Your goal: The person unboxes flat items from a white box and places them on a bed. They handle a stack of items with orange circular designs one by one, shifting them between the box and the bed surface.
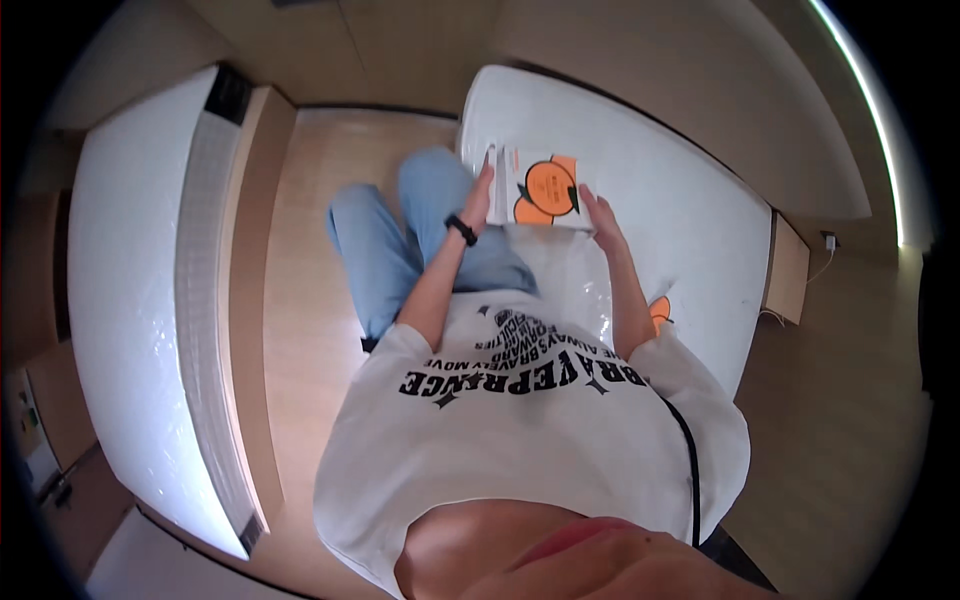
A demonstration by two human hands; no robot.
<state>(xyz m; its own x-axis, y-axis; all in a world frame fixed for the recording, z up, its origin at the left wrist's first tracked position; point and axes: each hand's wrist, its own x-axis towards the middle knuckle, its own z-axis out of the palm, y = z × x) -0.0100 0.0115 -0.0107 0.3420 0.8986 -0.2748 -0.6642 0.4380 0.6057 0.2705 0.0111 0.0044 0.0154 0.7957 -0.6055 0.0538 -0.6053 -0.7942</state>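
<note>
A white cardboard box (507, 190) printed with orange fruits and dark green leaves is held between my two hands, above the white mattress. My left hand (481, 196) grips its left side, with the fingers partly hidden by the box and a black band on the wrist. On the opposite side my right hand (602, 217) has its thumb near the front edge, and its other fingers are mostly hidden. Beside my right forearm lies another orange-printed piece (660, 311), partly covered by my arm and sleeve; its full shape cannot be made out.
I sit on the edge of a plastic-wrapped white mattress (700, 225), legs in blue jeans turned left. Across the wooden floor (318, 240) stands a second wrapped mattress (140, 280) on a wooden base. At the right wall a white plug (830, 242) has a cable hanging down.
</note>
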